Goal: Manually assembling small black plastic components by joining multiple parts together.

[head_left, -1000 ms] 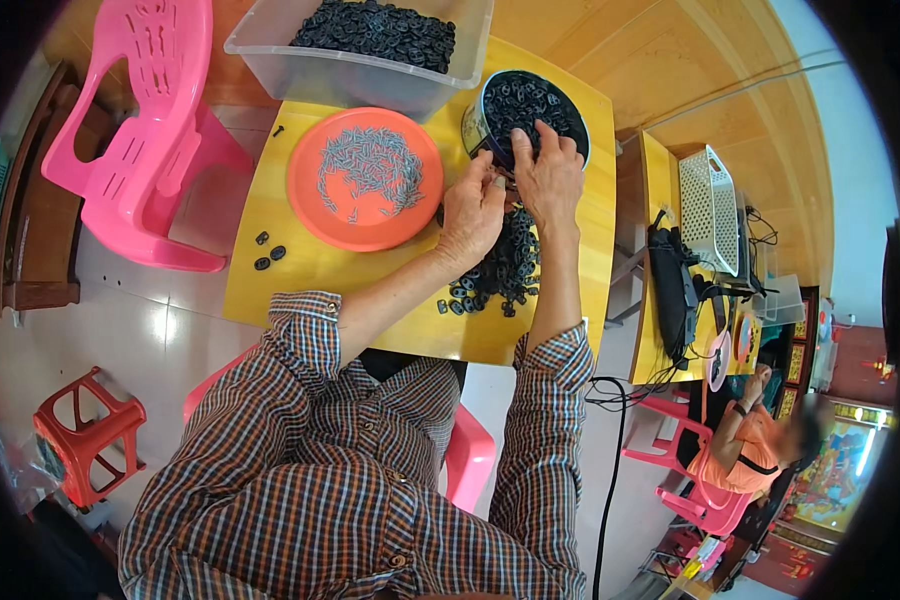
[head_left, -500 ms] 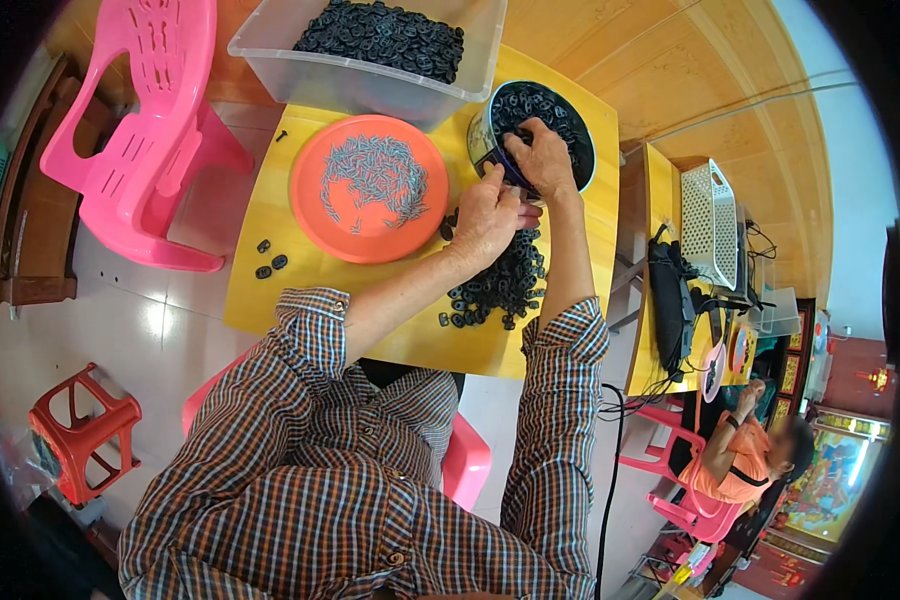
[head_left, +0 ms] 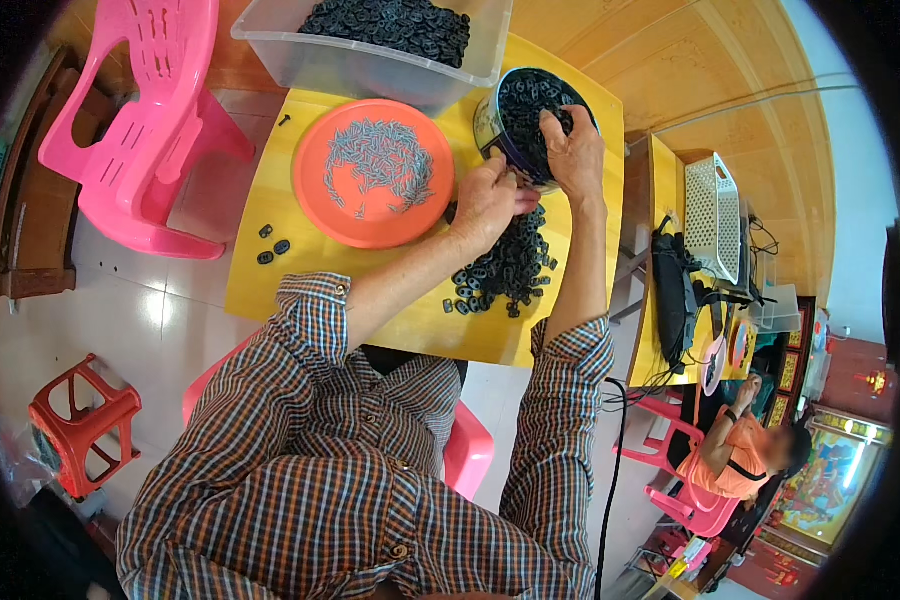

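While both hands work at the far right corner, the scene's items run as follows, largest first:

Yellow table (head_left: 270, 280) — square top, carrying all the work.

Clear plastic bin (head_left: 370, 65) — far edge of the table, heaped with small black parts.

Orange plate (head_left: 315, 215) — left of the hands, holding a scatter of small grey metal pieces.

Round tin (head_left: 500, 135) — far right, tilted toward the person and full of black parts. Its rim leans over the table; if the tilt grows, the contents would likely pour out faster than intended and roll off the right edge.

Pile of black parts (head_left: 505, 275) — loose on the table just near of the tin, spreading toward the near right edge; a sweep of the forearm could push some to the floor.

Right hand (head_left: 573, 150) — draped over the tin's right rim, fingers curled onto the parts inside; whether it pinches one I cannot tell.

Left hand (head_left: 485, 200) — at the tin's near rim, fingers drawn narrow together, seemingly pinching a small part, though this is too small to confirm.

Stray black parts (head_left: 273, 246) — three or so, well apart on the left, easily overlooked
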{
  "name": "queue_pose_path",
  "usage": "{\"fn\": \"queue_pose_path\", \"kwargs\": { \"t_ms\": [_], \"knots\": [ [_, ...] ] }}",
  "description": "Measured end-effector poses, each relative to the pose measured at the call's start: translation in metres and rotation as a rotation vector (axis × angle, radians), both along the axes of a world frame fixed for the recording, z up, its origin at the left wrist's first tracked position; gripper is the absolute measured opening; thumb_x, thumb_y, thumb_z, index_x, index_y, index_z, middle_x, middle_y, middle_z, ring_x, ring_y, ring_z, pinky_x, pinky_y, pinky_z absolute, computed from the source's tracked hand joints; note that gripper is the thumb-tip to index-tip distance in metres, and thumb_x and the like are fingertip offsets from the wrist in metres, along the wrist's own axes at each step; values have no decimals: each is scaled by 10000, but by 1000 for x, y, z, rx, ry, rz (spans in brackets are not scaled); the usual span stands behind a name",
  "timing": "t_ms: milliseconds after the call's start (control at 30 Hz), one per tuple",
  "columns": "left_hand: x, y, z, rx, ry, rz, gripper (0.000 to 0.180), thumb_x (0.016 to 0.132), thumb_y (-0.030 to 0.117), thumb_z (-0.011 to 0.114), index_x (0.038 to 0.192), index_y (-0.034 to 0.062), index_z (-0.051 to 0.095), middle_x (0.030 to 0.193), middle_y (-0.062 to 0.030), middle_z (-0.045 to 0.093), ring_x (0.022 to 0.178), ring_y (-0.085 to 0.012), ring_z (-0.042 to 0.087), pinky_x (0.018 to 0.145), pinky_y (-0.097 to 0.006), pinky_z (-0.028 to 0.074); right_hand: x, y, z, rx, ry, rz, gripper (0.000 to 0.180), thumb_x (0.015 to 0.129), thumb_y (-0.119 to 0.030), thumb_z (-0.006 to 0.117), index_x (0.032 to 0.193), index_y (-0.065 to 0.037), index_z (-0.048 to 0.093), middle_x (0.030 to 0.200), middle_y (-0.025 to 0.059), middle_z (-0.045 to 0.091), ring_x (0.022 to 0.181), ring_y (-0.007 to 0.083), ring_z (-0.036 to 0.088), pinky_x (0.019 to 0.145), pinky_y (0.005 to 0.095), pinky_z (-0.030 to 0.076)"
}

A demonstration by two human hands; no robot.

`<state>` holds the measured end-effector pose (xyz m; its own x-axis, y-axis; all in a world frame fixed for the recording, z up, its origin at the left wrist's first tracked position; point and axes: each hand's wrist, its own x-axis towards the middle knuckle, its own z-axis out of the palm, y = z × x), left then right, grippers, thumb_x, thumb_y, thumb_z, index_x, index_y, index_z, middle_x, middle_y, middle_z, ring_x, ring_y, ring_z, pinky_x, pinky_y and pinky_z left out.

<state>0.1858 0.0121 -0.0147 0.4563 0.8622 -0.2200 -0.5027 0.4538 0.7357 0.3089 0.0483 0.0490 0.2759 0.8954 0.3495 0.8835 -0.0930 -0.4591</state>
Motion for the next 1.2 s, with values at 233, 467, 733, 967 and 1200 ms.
{"fn": "queue_pose_path", "kwargs": {
  "t_ms": [233, 467, 733, 967, 1200],
  "knots": [
    [-2, 16, -3, -2, 0, 94, 252, 959, 62, 373, 1145, -40, 509, 1041, -135, 614, 945, -186, 626, 835, -289, 520, -30, -77, -15, 115, 39, 122, 267, 858, -200, 621, 976, 33, 571, 797, 200, 621, 719, 288, 610, 646, 357, 472],
    [-4, 11, -20, 281, 326, 240, 360, 930, 102, 470, 1255, -52, 480, 1138, -125, 590, 1032, -153, 571, 912, -270, 446, -60, -113, -41, -140, -145, 27, 269, 815, -174, 637, 1034, -62, 527, 895, 191, 536, 802, 381, 580, 619, 470, 486],
    [-21, -13, -13, 443, 391, 283, 316, 932, 136, 498, 1192, -39, 533, 1121, -145, 600, 1050, -205, 563, 915, -298, 432, -67, -116, -44, -116, -362, 68, 219, 789, -194, 652, 889, -46, 524, 826, 146, 453, 768, 333, 568, 553, 422, 506],
    [-53, -32, 11, 385, 178, 187, 331, 962, 129, 480, 1225, -72, 485, 1178, -181, 574, 1105, -205, 553, 978, -310, 439, -68, -125, -37, -56, -329, 55, 274, 769, -166, 633, 1024, -67, 612, 917, 130, 517, 847, 310, 570, 640, 411, 513],
    [-90, -46, 23, 395, 138, 177, 304, 966, 114, 466, 1199, -79, 494, 1151, -181, 573, 1087, -225, 576, 973, -335, 454, -66, -131, -31, 31, -159, 35, 207, 796, -147, 669, 983, -59, 683, 965, 120, 624, 868, 280, 614, 712, 358, 508]
  ]
}}
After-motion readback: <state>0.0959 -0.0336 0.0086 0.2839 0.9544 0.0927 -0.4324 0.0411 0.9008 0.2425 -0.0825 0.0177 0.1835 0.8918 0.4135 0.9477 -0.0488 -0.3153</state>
